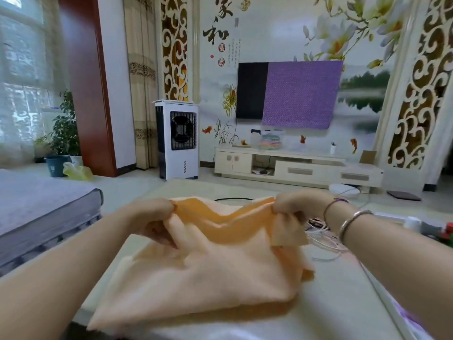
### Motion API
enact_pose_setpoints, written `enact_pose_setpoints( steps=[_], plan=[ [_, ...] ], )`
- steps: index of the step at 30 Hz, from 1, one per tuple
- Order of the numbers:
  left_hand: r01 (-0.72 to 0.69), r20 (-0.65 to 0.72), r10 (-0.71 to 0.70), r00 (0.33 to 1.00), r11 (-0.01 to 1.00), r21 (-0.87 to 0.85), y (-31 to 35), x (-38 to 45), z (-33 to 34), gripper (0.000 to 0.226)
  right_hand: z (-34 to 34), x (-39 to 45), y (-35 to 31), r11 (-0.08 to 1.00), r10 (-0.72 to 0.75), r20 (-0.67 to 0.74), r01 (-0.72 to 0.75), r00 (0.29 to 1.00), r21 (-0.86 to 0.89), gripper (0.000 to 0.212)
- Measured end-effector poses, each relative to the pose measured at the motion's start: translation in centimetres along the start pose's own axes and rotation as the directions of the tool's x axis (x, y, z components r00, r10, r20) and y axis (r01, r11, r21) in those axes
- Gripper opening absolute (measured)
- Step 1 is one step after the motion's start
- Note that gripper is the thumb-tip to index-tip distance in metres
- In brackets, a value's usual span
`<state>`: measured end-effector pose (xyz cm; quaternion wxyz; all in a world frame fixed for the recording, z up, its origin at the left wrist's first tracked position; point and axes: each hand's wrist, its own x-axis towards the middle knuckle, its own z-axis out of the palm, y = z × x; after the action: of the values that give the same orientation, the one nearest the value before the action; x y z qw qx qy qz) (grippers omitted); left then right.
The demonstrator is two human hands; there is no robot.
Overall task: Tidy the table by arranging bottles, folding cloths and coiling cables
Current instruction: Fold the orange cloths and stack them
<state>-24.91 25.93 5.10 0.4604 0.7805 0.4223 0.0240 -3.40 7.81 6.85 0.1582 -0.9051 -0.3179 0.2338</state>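
An orange cloth (208, 271) lies spread over the pale table (326, 312), its far edge lifted off the surface. My left hand (153, 217) grips the raised edge at its left corner. My right hand (299, 203) pinches the same edge at its right corner, so the cloth hangs stretched between both hands. White cables (323, 239) lie tangled on the table just right of the cloth, under my right wrist. A black cable (232, 199) shows beyond the cloth's far edge. Blurred bottles (441, 231) stand at the right edge of the frame.
A grey sofa cushion (44, 212) borders the table on the left. Across the floor stand a white air cooler (177, 141) and a low TV cabinet (294, 165) under a wall screen half covered by purple cloth.
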Motion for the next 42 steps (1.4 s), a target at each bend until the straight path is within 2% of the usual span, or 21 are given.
enact_pose_setpoints(
  steps=[2, 4, 5, 7, 8, 9, 11, 14, 15, 17, 19, 20, 22, 26, 28, 30, 32, 36, 38, 40, 42],
  plan=[
    [-0.094, -0.08, 0.071, 0.994, 0.932, -0.349, 2.0, 2.2, -0.5, 0.034, -0.9, 2.9, -2.8, 0.924, -0.07, -0.006, 0.067, 0.998, 0.377, 0.024],
    [-0.32, -0.312, 0.179, 0.933, 0.809, -0.493, 4.4, 4.5, -2.0, 0.032, -2.6, 4.9, -6.1, 0.782, -0.203, -0.239, 0.304, 0.95, 0.545, 0.024],
    [-0.452, -0.449, 0.239, 0.861, 0.765, -0.459, 5.5, 5.4, -3.0, 0.032, -3.7, 5.3, -7.4, 0.721, -0.274, -0.405, 0.465, 0.872, 0.513, 0.03],
    [-0.664, -0.67, 0.346, 0.657, 0.686, -0.298, 7.1, 6.1, -5.3, 0.04, -5.7, 5.7, -9.3, 0.595, -0.389, -0.666, 0.726, 0.636, 0.346, 0.046],
    [-0.734, -0.741, 0.397, 0.542, 0.653, -0.187, 7.4, 5.8, -6.4, 0.046, -6.5, 5.7, -9.5, 0.556, -0.421, -0.734, 0.791, 0.533, 0.255, 0.051],
    [-0.764, -0.769, 0.45, 0.453, 0.641, -0.074, 7.4, 5.7, -7.3, 0.054, -7.3, 5.7, -9.3, 0.56, -0.436, -0.765, 0.808, 0.474, 0.182, 0.054],
    [-0.75, -0.739, 0.554, 0.382, 0.654, 0.103, 6.8, 5.4, -8.6, 0.065, -8.1, 5.6, -7.8, 0.638, -0.478, -0.774, 0.77, 0.416, 0.019, 0.058],
    [-0.655, -0.648, 0.668, 0.366, 0.68, 0.331, 4.1, 5.5, -8.7, 0.071, -7.1, 4.7, -4.6, 0.758, -0.532, -0.709, 0.633, 0.462, -0.157, 0.063],
    [-0.578, -0.611, 0.695, 0.38, 0.694, 0.43, 3.2, 5.6, -8.5, 0.07, -6.5, 4.4, -3.7, 0.786, -0.536, -0.679, 0.59, 0.501, -0.186, 0.064],
    [-0.39, -0.538, 0.689, 0.485, 0.721, 0.573, 1.0, 5.2, -6.9, 0.061, -4.5, 2.9, -1.8, 0.844, -0.52, -0.604, 0.469, 0.603, -0.259, 0.065],
    [-0.257, -0.423, 0.594, 0.685, 0.739, 0.623, -1.0, 4.2, -5.3, 0.047, -2.4, 1.2, -0.2, 0.856, -0.505, -0.523, 0.322, 0.686, -0.404, 0.069],
    [-0.2, -0.357, 0.53, 0.769, 0.729, 0.654, -2.3, 3.2, -4.5, 0.041, -1.3, 0.1, 0.7, 0.836, -0.505, -0.476, 0.271, 0.72, -0.478, 0.07],
    [-0.142, -0.221, 0.481, 0.848, 0.609, 0.78, -4.5, 1.4, -3.6, 0.035, 0.0, -1.4, 2.2, 0.783, -0.511, -0.388, 0.229, 0.767, -0.578, 0.065],
    [-0.139, -0.062, 0.444, 0.894, 0.404, 0.904, -8.0, -0.9, -3.2, 0.046, 1.6, -3.9, 4.2, 0.783, -0.491, -0.281, 0.277, 0.825, -0.557, 0.019],
    [-0.241, -0.022, 0.506, 0.862, 0.448, 0.861, -9.3, -2.1, -2.8, 0.042, 2.4, -5.0, 4.7, 0.839, -0.462, -0.257, 0.325, 0.849, -0.436, 0.015],
    [-0.35, -0.05, 0.553, 0.832, 0.591, 0.727, -9.6, -2.8, -2.4, 0.035, 2.7, -5.7, 5.1, 0.873, -0.442, -0.282, 0.336, 0.852, -0.354, 0.018],
    [-0.374, -0.115, 0.531, 0.84, 0.719, 0.585, -9.2, -3.5, -2.1, 0.029, 2.9, -6.3, 5.1, 0.889, -0.436, -0.317, 0.349, 0.842, -0.295, 0.02],
    [-0.398, -0.192, 0.558, 0.807, 0.756, 0.52, -8.3, -4.4, -1.8, 0.023, 2.8, -6.7, 5.1, 0.897, -0.442, -0.355, 0.401, 0.824, -0.186, 0.023],
    [-0.423, -0.195, 0.585, 0.787, 0.743, 0.518, -7.9, -4.9, -2.0, 0.024, 2.6, -7.2, 4.9, 0.905, -0.424, -0.328, 0.401, 0.844, -0.141, 0.023],
    [-0.445, -0.132, 0.58, 0.804, 0.733, 0.514, -7.8, -5.3, -2.4, 0.03, 2.4, -7.7, 4.8, 0.94, -0.34, -0.192, 0.335, 0.921, -0.058, 0.022],
    [-0.408, -0.027, 0.497, 0.868, 0.742, 0.532, -7.9, -5.2, -2.9, 0.039, 2.2, -7.7, 5.3, 0.984, -0.174, 0.104, 0.167, 0.979, 0.068, 0.014]
  ],
)
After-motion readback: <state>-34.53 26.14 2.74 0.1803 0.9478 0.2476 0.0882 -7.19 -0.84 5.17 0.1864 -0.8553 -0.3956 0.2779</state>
